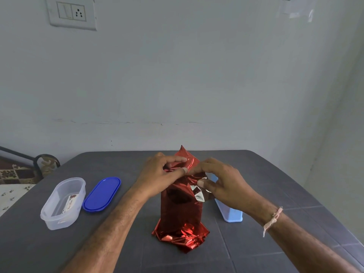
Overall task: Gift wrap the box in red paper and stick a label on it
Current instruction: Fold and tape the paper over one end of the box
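Closing the upper end of the wrapped box (180,209), stood on end near the middle of the grey table (98,243), long axis vertical, with the loose red paper (182,234) at the foot crushed outward against the tabletop. Gripped at the top from both sides: from the left by the left hand (159,172), fingers curled into the gathered foil and forefinger laid across the base of the pointed top flap (186,155); from the right by the right hand (222,182), slightly lower and nearer the camera, thumb and fingertips pinching a crumpled fold with its silver underside exposed. Left undecided: pale patch at one left fingertip, tape or nail. Showed the flap rising above and just beyond both sets of fingers, leaning a little to the right; hence judged to need folding down toward the wearer over the top face, most readily by the left hand, already touching it, against the right hand's hold on the side fold. Judged roughly midway: upper end unsealed, lower end unfolded, label (71,201) not yet applied and lying in the clear tub (59,220) well to the left, beside the blue lid (102,194). Partly concealed a light blue container (233,214) just behind the right hand.
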A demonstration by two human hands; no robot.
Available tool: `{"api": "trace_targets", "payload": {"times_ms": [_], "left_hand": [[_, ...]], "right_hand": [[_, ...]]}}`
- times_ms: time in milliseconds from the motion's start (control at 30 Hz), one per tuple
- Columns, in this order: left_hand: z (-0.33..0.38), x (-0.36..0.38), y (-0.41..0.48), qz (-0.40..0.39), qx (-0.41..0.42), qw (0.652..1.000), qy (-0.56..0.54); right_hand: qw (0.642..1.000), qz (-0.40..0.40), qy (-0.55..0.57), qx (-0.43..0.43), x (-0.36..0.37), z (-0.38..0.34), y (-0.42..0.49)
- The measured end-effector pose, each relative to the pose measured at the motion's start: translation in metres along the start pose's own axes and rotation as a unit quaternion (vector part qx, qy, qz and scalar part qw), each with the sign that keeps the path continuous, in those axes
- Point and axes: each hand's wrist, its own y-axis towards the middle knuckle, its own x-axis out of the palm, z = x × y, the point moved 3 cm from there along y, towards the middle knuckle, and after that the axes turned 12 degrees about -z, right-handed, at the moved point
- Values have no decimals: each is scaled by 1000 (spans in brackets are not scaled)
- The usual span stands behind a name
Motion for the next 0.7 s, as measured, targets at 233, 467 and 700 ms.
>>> {"api": "trace_targets", "payload": {"times_ms": [233, 467, 700], "left_hand": [[0, 0, -2, -19, -5, 1000, 4], [-3, 1, -2, -16, -14, 1000, -6], [-6, 0, -2, -29, -23, 999, -20]], "right_hand": [[969, 6, 246, 14, 0, 3, -6], [993, 57, 86, 60, 0, 6, 13], [980, 66, 171, 73, -7, 12, 8]]}}
